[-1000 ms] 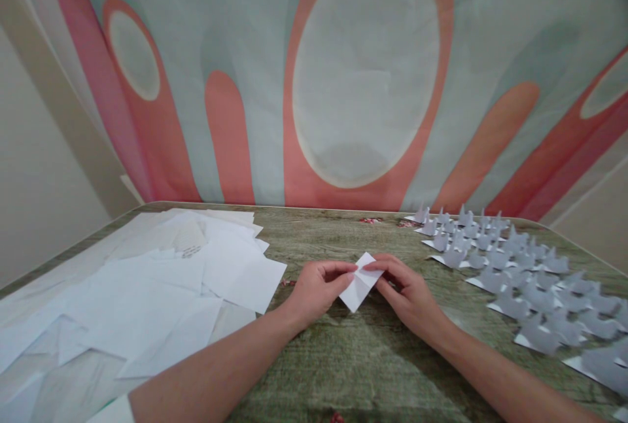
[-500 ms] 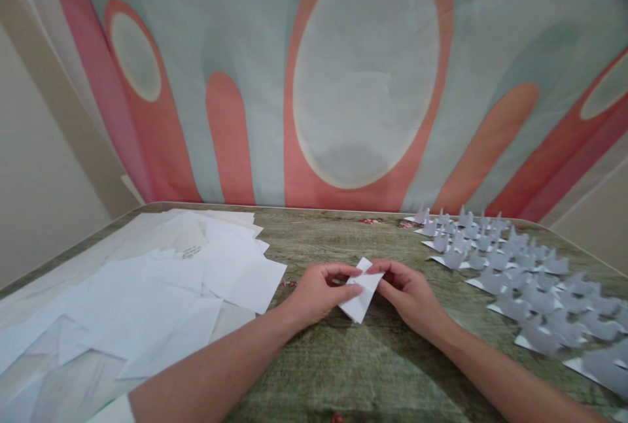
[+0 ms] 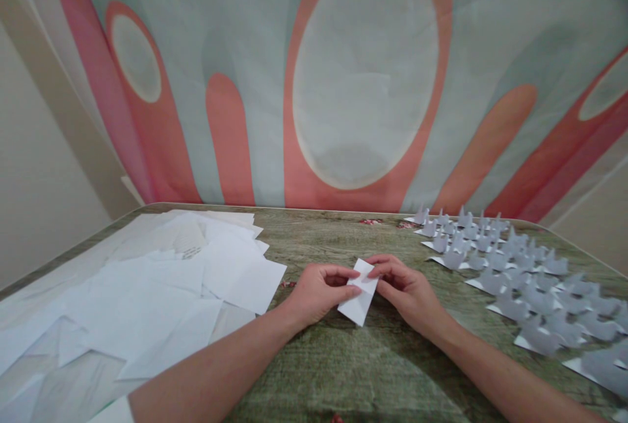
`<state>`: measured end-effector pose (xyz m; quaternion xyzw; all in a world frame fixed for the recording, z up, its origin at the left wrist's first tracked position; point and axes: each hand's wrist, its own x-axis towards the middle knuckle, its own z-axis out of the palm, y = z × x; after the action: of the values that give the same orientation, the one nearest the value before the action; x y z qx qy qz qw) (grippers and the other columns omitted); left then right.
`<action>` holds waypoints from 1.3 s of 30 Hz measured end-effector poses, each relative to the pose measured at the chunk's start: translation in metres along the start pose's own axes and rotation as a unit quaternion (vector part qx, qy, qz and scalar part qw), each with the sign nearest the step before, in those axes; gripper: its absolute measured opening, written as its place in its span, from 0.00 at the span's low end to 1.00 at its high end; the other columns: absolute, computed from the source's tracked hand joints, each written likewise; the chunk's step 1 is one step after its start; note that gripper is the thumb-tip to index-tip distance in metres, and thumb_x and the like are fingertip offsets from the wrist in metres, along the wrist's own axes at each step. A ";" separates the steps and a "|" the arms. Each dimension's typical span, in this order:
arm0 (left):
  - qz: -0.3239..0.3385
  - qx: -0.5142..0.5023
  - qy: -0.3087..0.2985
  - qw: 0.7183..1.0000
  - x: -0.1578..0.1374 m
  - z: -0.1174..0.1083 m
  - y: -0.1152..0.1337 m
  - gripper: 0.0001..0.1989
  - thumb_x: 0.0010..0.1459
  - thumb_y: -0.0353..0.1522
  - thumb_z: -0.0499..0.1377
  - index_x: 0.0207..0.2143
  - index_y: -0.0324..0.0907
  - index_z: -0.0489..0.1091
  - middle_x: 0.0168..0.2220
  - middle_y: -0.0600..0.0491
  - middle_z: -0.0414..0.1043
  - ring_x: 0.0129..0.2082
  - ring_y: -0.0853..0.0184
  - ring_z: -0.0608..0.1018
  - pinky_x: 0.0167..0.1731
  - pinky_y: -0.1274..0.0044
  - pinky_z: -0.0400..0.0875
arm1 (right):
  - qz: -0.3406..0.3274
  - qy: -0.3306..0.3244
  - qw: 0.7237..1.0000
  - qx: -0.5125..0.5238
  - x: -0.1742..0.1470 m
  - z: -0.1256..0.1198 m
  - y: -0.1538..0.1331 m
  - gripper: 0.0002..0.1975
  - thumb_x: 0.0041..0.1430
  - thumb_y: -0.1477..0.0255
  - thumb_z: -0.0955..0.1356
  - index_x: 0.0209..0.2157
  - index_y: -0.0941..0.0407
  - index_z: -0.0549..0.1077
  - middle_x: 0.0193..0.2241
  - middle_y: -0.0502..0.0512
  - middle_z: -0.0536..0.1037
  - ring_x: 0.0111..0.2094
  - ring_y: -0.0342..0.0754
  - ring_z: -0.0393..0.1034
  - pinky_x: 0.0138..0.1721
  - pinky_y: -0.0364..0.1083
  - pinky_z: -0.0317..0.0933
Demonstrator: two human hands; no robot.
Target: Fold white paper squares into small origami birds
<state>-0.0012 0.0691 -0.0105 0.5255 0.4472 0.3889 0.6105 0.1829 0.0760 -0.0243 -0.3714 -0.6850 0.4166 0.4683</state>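
Observation:
A small folded piece of white paper [image 3: 360, 302] is held between my two hands, just above the middle of the table. My left hand [image 3: 321, 292] pinches its left edge between thumb and fingers. On the other side, my right hand [image 3: 402, 284] grips the upper right edge, its index finger lying on the face of the paper. Fold creases cross the paper, which now shows as a narrow, tilted strip. Parts of its back are hidden behind my fingers.
A spread pile of white paper sheets [image 3: 147, 286] covers the table's left side. Rows of folded white paper figures [image 3: 534, 292] stand on the right. The wood-patterned table [image 3: 314, 371] meets a patterned backdrop [image 3: 267, 116] at its far edge.
The flap that stuck out to the right of the paper is folded in, so the paper looks narrower. My right fingers have shifted slightly left over it. My left hand stays nearly still.

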 end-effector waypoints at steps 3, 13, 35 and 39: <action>-0.001 0.003 0.007 1.000 0.000 0.000 0.000 0.18 0.39 0.33 0.67 0.36 0.36 0.74 0.32 0.47 0.77 0.30 0.64 0.77 0.30 0.77 0.68 | 0.007 -0.001 1.000 -0.013 0.000 0.000 0.000 0.06 0.54 0.69 0.66 0.30 0.55 0.74 0.41 0.57 0.70 0.40 0.48 0.67 0.39 0.46 0.63; 0.006 0.011 0.001 1.000 0.000 0.000 0.001 0.19 0.39 0.35 0.67 0.36 0.36 0.74 0.34 0.46 0.77 0.31 0.64 0.77 0.32 0.76 0.69 | 0.110 -0.012 0.992 0.054 -0.001 0.002 0.000 0.10 0.52 0.65 0.67 0.33 0.56 0.72 0.30 0.51 0.76 0.30 0.44 0.69 0.33 0.43 0.63; 0.127 0.131 0.017 0.983 -0.005 -0.001 0.003 0.10 0.46 0.36 0.63 0.31 0.39 0.77 0.31 0.50 0.76 0.30 0.65 0.75 0.31 0.78 0.68 | 0.065 -0.032 0.997 -0.001 -0.002 -0.001 -0.002 0.08 0.52 0.68 0.67 0.33 0.57 0.74 0.33 0.53 0.74 0.33 0.46 0.68 0.32 0.43 0.63; 0.151 0.162 0.024 0.975 -0.006 -0.001 0.006 0.10 0.49 0.37 0.61 0.29 0.39 0.77 0.30 0.50 0.76 0.31 0.66 0.75 0.33 0.78 0.67 | 0.048 -0.042 0.998 -0.019 -0.002 -0.002 -0.005 0.09 0.54 0.67 0.66 0.33 0.56 0.75 0.33 0.54 0.73 0.33 0.46 0.67 0.32 0.43 0.62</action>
<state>-0.0045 0.0644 -0.0037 0.6695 0.4338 0.4113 0.4409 0.1850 0.0730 -0.0194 -0.3945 -0.6937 0.4405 0.4111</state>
